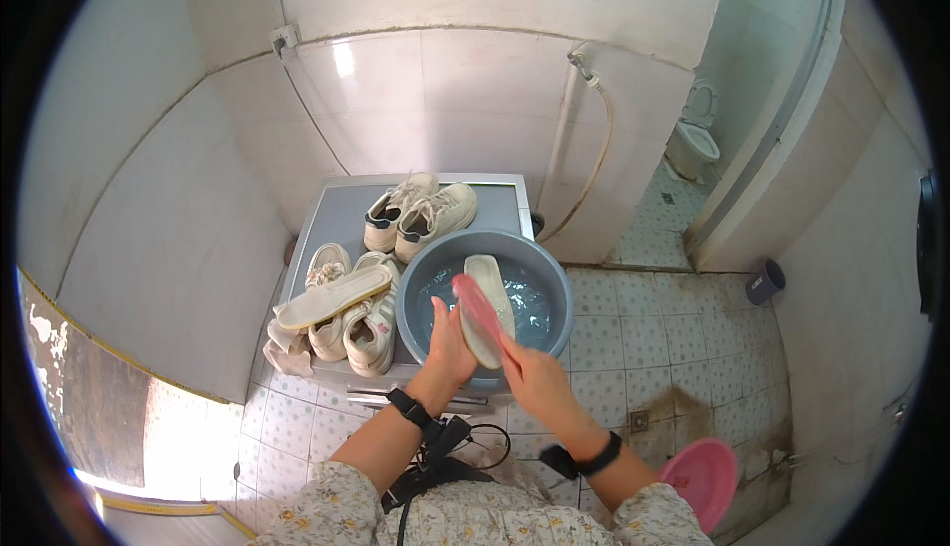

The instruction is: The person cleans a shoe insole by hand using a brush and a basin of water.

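My left hand (450,350) grips the edge of a pale insole (488,273) with its thumb raised and its other fingers partly hidden. The insole is tilted over a round grey basin (563,301) holding water. My right hand (539,386) is closed round the handle of a pink brush (479,305), which lies across the insole; its bristles are hidden. Left of the basin, another insole (334,297) rests on top of a pair of white shoes (369,332). Behind them sits a second pair of off-white lace-up shoes (435,217).
Basin and shoes stand on a grey-topped cabinet (500,190) against the tiled wall. A hose (592,175) hangs from a wall tap. On the floor are a pink basin (705,482) at lower right and a dark bin (764,282). A doorway shows a toilet (696,138).
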Demonstrator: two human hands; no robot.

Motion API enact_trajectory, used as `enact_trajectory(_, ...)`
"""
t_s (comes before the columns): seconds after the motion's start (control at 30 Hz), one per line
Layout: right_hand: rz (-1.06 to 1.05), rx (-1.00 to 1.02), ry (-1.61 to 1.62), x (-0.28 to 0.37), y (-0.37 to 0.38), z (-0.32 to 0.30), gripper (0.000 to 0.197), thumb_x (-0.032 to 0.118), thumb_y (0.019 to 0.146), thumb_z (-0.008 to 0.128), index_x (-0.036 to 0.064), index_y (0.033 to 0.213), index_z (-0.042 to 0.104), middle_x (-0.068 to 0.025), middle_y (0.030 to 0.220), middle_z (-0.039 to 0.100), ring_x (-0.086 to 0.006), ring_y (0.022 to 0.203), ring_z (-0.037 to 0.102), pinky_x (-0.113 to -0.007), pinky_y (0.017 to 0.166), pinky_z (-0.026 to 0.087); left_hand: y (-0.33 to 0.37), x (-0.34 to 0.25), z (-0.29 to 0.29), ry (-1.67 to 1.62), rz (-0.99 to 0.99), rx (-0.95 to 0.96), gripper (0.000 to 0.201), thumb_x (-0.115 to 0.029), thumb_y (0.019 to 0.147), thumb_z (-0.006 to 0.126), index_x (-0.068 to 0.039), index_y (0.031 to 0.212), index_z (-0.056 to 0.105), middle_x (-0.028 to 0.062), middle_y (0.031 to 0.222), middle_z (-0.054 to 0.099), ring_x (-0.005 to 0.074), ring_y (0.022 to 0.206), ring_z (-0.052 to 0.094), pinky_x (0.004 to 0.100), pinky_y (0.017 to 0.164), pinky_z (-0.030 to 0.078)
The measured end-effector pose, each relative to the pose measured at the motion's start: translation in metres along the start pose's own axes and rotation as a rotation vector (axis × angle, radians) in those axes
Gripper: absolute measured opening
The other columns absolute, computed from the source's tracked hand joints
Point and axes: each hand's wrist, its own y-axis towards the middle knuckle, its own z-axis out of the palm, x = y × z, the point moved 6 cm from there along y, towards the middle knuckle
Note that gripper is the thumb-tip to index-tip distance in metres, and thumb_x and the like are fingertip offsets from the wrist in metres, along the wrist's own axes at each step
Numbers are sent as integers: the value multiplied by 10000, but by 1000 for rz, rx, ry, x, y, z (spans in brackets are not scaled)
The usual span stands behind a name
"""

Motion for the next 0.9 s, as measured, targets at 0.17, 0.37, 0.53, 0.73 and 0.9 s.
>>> enact_trajectory(0.17,53,128,-89,9,-20,12,442,143,886,523,128,1326,479,-201,809,616,-389,734,598,-491,616,457,-5,-5,-7,-77,-65,-60,840,-684,913,159,-27,1403,340,149,1394,427,320,1271,413,447,1086,303)
enact_trajectory(0.37,-75,-7,10,5,-15,4,452,167,895,516,131,1342,459,-210,766,607,-376,725,605,-487,618,458,-7,-2,-1,14,-7,-52,892,-724,884,199,-7,1396,337,156,1400,419,323,1283,399,458,1086,297)
enact_trajectory(0.53,40,28,-69,-2,4,12,419,111,872,545,94,1290,520,-208,788,615,-397,702,595,-454,606,461,0,-4,-3,-60,-8,56,886,-720,888,195,-8,1394,340,155,1390,429,317,1279,406,449,1082,305)
enact_trajectory(0.73,-39,22,24,10,-28,-1,432,164,892,523,127,1321,484,-215,773,616,-392,693,603,-486,605,466,-14,-6,8,-25,-29,-104,837,-683,915,155,-31,1405,346,135,1383,442,302,1271,411,442,1082,300)
enact_trajectory(0.9,95,25,-111,-5,23,8,445,135,880,536,137,1322,488,-207,797,622,-383,709,608,-483,614,473,0,-5,3,34,46,50,849,-697,905,203,-8,1373,368,156,1372,449,309,1259,427,465,1067,318)
